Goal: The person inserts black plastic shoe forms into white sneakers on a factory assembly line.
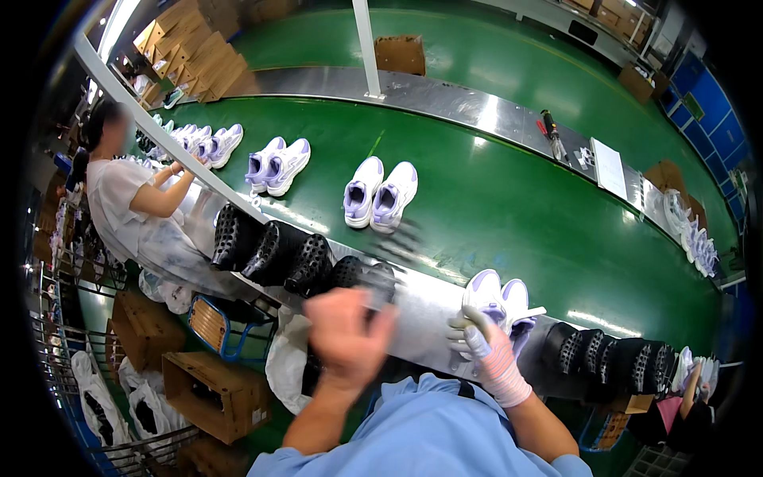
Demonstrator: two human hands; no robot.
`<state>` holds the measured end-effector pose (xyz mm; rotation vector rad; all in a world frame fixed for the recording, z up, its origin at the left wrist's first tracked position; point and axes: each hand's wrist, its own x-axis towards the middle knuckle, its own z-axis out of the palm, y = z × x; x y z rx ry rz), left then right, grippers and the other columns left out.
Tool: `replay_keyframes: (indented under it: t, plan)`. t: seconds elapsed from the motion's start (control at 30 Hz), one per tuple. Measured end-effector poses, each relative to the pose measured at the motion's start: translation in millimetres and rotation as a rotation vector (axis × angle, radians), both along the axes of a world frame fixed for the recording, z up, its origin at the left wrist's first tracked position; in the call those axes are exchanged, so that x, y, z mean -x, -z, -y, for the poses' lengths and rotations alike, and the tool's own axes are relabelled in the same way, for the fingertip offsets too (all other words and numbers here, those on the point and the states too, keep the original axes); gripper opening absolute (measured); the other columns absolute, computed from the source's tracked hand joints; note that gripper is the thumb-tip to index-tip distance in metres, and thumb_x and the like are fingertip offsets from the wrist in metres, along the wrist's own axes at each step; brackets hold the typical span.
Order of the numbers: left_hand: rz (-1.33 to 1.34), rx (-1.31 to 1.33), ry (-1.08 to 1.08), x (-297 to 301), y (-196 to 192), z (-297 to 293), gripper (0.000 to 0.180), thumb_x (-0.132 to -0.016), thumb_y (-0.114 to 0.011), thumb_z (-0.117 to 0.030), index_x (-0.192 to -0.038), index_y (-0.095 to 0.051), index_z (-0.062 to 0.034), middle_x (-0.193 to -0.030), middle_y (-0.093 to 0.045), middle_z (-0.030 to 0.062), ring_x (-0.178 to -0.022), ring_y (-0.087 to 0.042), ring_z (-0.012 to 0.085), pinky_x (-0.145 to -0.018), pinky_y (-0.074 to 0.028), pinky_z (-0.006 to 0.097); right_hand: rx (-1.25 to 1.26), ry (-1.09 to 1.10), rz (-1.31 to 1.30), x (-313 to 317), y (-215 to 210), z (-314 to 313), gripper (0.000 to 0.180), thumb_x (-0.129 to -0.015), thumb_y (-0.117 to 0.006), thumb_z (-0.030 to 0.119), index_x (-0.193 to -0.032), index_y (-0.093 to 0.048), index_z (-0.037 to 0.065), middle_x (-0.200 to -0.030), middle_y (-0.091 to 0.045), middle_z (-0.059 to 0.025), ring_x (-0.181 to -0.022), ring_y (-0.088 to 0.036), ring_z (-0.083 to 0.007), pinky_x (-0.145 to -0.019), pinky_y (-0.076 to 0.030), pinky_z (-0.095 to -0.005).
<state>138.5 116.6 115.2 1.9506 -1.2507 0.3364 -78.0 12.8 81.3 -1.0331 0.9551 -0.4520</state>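
Left hand [346, 334], bare, lower centre of frame, motion-blurred. Sits right by the black dimpled pieces [308, 266] lined up on the metal ledge [425, 314]; can't tell if it's clenched or holding anything. Right hand [494, 358], in a pale glove, just right of lower centre, fingers bent against the near end of a white-and-lavender sneaker pair [486, 288]. Contact looks clear, but can't tell whether it's actually grasping or only resting there. That pair is right of centre, at the near edge of the green surface [445, 207], toes toward the top of frame. Two more pairs on the green: one sneaker pair near centre [381, 195], another upper left of it [276, 167]. More shoes bunch up at upper left [214, 143], by a seated co-worker [143, 191]. Second row of black pieces [612, 358] at lower right. White sheet [608, 168] and tools [552, 135] on the far metal strip [497, 114], upper right. Open cardboard box [218, 393] at lower left.
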Motion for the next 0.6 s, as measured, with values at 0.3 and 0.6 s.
replay_keyframes:
  t: [0.3,0.6]
  plan:
    - [-1.094,0.006,0.543,69,53,68,0.046,-0.092,-0.074,-0.029,-0.125,-0.062,0.0007,-0.135,-0.059,0.0153,-0.109,-0.061,0.0251,-0.089,-0.051,0.039,-0.583,-0.175,0.238,46,-7,16,0.041,-0.095,-0.064,0.023,-0.130,-0.064,0.001,-0.118,-0.071,-0.0080,-0.104,-0.069,-0.0173,-0.095,-0.054,-0.0323]
    - [-1.576,-0.122,0.480,114,104,90,0.016,-0.097,-0.069,-0.017,-0.099,-0.068,-0.0005,-0.090,-0.071,0.0079,-0.082,-0.065,0.0120,-0.076,-0.053,0.026,0.523,-0.488,-0.887,76,-20,-5,0.057,-0.093,-0.069,0.054,-0.111,-0.070,0.000,-0.090,-0.071,-0.0262,-0.087,-0.070,-0.0440,-0.077,-0.054,-0.0484]
